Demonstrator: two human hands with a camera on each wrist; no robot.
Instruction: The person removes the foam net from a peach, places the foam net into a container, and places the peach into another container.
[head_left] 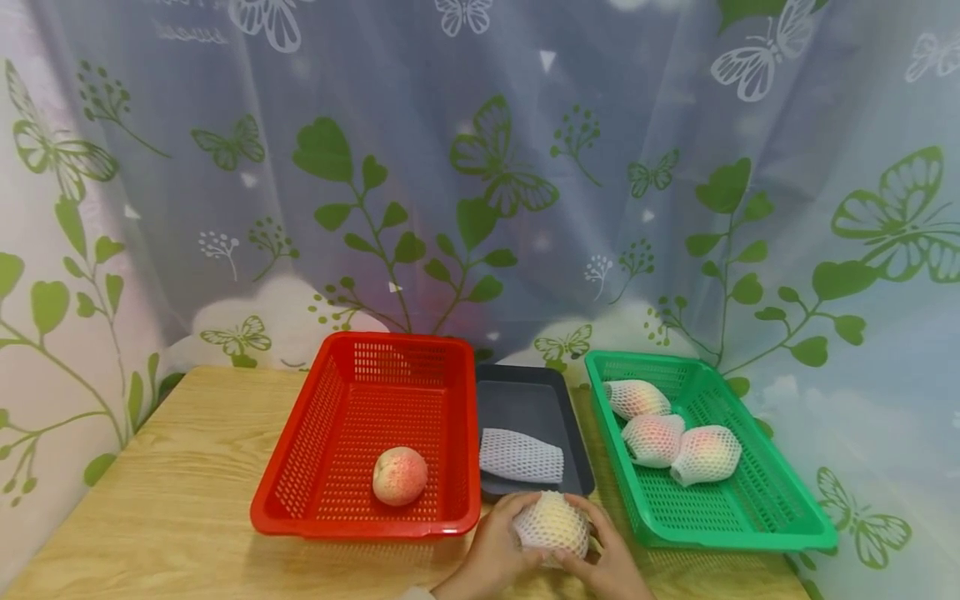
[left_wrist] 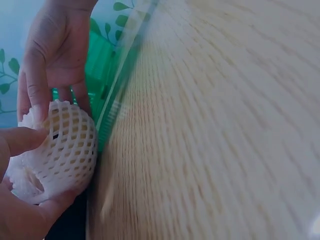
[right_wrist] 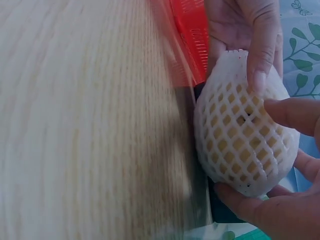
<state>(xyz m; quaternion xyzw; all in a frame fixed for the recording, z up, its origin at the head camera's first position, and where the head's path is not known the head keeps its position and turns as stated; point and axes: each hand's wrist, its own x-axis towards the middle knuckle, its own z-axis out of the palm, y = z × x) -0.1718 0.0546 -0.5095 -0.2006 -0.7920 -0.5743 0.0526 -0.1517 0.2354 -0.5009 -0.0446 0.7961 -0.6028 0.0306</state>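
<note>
A peach in a white foam net [head_left: 552, 525] is held between both hands just in front of the dark tray [head_left: 573, 433]. The left hand [head_left: 497, 546] curls round its left side and the right hand [head_left: 609, 557] round its right, thumbs on the near side. In the left wrist view the net [left_wrist: 70, 150] covers the fruit, with the left hand [left_wrist: 25, 210] below and the right hand [left_wrist: 55, 55] above. The right wrist view shows the netted peach [right_wrist: 245, 130] between the right hand [right_wrist: 285, 210] and the left hand [right_wrist: 250, 30].
On the left, a red basket [head_left: 270, 500] holds one bare peach [head_left: 400, 477]. An empty foam net [head_left: 521, 456] lies flat in the dark tray. At the right, a green basket [head_left: 780, 517] contains several netted peaches [head_left: 707, 454]. A patterned curtain [head_left: 420, 167] hangs behind the wooden table [head_left: 150, 500].
</note>
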